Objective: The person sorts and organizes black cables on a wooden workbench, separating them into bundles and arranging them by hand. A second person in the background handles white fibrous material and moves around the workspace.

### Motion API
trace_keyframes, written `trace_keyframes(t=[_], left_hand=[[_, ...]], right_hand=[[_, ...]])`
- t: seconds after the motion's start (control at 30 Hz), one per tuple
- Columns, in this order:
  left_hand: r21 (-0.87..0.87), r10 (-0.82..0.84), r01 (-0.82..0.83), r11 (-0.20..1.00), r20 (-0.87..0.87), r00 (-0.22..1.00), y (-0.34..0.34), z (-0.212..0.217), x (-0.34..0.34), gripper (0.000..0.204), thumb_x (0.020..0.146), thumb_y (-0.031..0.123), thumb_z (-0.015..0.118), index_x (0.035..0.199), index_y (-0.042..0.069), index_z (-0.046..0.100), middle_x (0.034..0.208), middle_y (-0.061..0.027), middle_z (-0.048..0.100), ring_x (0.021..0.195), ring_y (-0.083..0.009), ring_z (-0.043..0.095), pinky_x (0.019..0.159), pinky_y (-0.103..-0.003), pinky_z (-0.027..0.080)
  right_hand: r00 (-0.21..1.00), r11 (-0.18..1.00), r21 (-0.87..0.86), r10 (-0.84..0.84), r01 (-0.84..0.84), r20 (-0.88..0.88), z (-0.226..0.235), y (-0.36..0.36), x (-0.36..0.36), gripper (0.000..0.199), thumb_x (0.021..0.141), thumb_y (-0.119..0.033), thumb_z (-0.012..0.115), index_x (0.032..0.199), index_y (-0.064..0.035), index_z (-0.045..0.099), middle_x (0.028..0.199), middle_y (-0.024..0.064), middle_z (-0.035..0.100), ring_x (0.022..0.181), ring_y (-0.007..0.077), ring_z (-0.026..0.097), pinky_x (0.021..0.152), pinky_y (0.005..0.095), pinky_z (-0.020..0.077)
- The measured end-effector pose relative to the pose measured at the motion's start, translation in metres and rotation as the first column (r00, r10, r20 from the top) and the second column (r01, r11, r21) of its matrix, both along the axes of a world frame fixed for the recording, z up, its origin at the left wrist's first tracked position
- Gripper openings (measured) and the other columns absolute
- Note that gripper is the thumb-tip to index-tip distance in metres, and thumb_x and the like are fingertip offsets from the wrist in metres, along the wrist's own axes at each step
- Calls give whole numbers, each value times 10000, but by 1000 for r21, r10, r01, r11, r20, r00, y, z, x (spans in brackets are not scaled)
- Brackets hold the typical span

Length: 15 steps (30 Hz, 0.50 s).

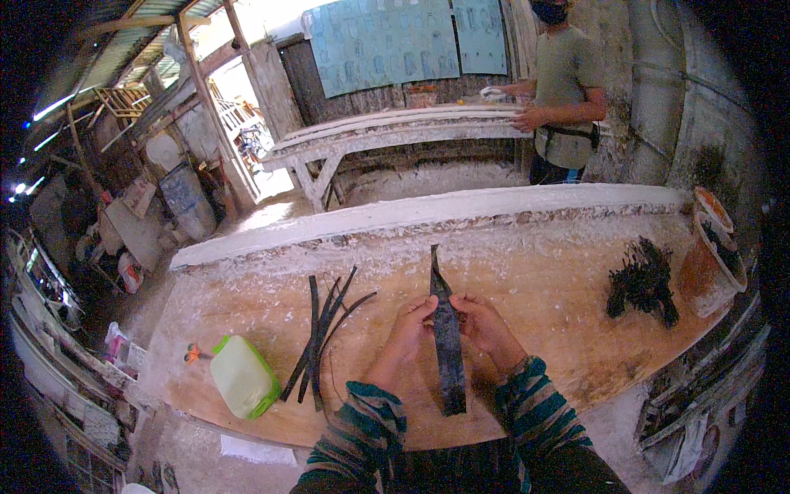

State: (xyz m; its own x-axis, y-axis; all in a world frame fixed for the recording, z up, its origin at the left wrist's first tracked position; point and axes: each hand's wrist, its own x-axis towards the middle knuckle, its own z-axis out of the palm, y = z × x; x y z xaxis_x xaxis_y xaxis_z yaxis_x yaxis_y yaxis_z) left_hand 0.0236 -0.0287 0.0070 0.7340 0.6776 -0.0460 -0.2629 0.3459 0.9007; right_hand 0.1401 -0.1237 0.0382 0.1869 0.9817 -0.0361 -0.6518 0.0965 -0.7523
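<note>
Between my two hands runs a long, flat black strip (449, 362), folded or twisted to a narrow point at its far end. My left hand (409, 328) pinches its left edge between thumb and fingers. On the opposite edge, my right hand (484, 329) grips it the same way. The strip's near end hangs down toward my body. Left of my hands, several thin black strips (313, 346) lie loosely bunched on the wooden table (543, 354). Beside them rests a pale container with a bright green rim (245, 377), next to orange-handled scissors (194, 354).
A tangled black heap (643, 280) lies at the right, near orange-brown buckets (709, 272). A white-crusted ledge (428, 212) borders the table's far side. Beyond it, a person (568, 90) stands at a long white-crusted bench (395, 136). A blue barrel (188, 200) stands at the left.
</note>
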Motion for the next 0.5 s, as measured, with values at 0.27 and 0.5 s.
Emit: trace_keyframes(t=[0.27, 0.5], left_hand=[[173, -76, 113, 978, -211, 975, -7, 4, -3, 223, 842, 318, 536, 831, 111, 619, 724, 40, 587, 638, -75, 528, 602, -217, 409], [351, 210, -99, 931, -295, 932, -9, 18, -2, 219, 826, 326, 554, 808, 113, 600, 700, 39, 570, 617, -67, 504, 563, -223, 394]], right_hand=[[982, 995, 3, -102, 102, 158, -12, 7, 13, 115, 820, -215, 591, 796, -105, 567, 706, -32, 563, 639, 71, 531, 593, 220, 440], [956, 997, -68, -21, 43, 292, -24, 10, 16, 74, 801, -177, 609, 780, -116, 572, 681, -46, 548, 600, 59, 514, 552, 199, 430]])
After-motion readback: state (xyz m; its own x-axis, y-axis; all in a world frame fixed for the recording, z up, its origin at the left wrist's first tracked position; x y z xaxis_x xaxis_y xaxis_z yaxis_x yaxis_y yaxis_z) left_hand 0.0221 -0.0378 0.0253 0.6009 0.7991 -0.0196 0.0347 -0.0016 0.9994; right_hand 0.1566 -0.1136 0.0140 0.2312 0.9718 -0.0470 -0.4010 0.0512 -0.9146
